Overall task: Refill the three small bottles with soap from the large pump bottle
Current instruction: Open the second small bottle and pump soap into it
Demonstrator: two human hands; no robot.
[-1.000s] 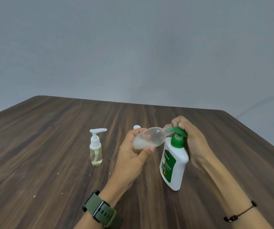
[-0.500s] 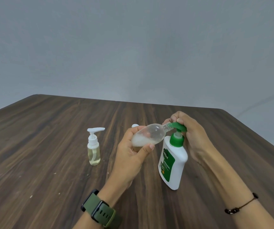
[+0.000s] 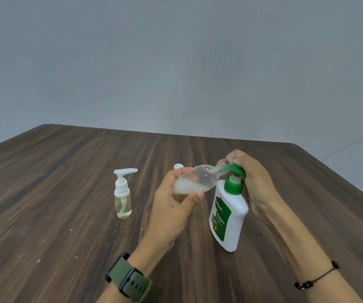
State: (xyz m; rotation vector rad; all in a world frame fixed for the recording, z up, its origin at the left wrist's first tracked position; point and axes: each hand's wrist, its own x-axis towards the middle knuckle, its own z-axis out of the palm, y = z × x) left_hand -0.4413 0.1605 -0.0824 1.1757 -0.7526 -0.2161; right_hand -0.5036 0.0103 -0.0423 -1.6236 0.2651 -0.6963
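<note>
My left hand (image 3: 171,206) holds a small clear bottle (image 3: 196,180) tilted on its side, with white soap pooled at its lower end. Its open neck meets the green pump nozzle (image 3: 234,168) of the large white bottle (image 3: 227,217), which stands on the table. My right hand (image 3: 255,182) is wrapped over the pump head from the right. A second small bottle (image 3: 123,197) with a white pump and yellowish liquid stands upright to the left. A white cap (image 3: 178,166) peeks out behind my left hand; what it belongs to is hidden.
Everything rests on a dark wooden table (image 3: 67,171); its far edge runs below a grey wall and its right edge slopes down at the right. A green watch (image 3: 130,281) sits on my left wrist and a dark cord bracelet (image 3: 314,278) on my right.
The pump head has risen from its pressed position, and the view has shifted slightly. Both hands keep their hold.
</note>
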